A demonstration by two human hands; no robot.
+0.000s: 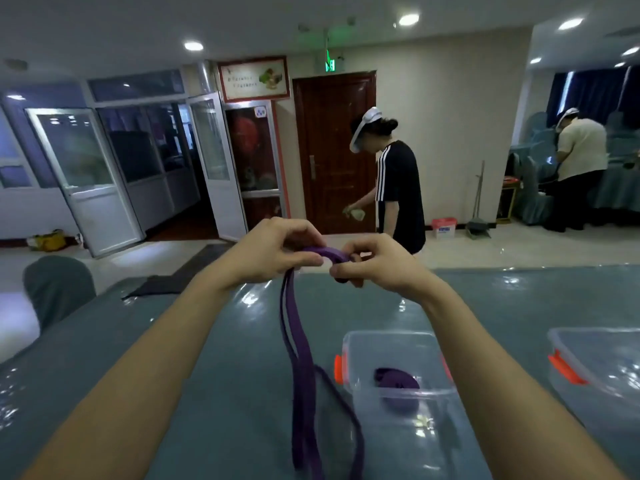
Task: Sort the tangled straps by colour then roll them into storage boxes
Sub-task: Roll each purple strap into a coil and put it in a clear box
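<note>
Head view shows me both hands raised out in front, above the far half of the bench (221,341), with the forearms reaching up from the lower corners of the picture and drawing in toward each other.

The purple strap (300,362) bridges the gap between the hands. My left hand (277,252) has its fingers curled over the top of the strap, thumb underneath, grasping it where it arches. My right hand (374,265) pinches the other end of that arch between thumb and forefinger, and a small dark purple wad shows under its curled fingers. Whether that wad is a tight roll or only a fold, I cannot tell.

From the left hand the strap hangs down in two or three long strands that run side by side, reach the bench surface and trail toward me. One strand bows out to the right in a loop just beside the near storage box (388,335).

That box is clear plastic with orange clips, open at the top, and stands on the bench below and a little right of my right hand. A rolled purple strap (396,380) lies inside it. A second clear box (573,331) with an orange clip stands at the right edge, well apart from the hands.

Beyond the bench, a person in a black shirt (398,188) stands near a brown door (334,150), and another person (578,150) stands far right.
</note>
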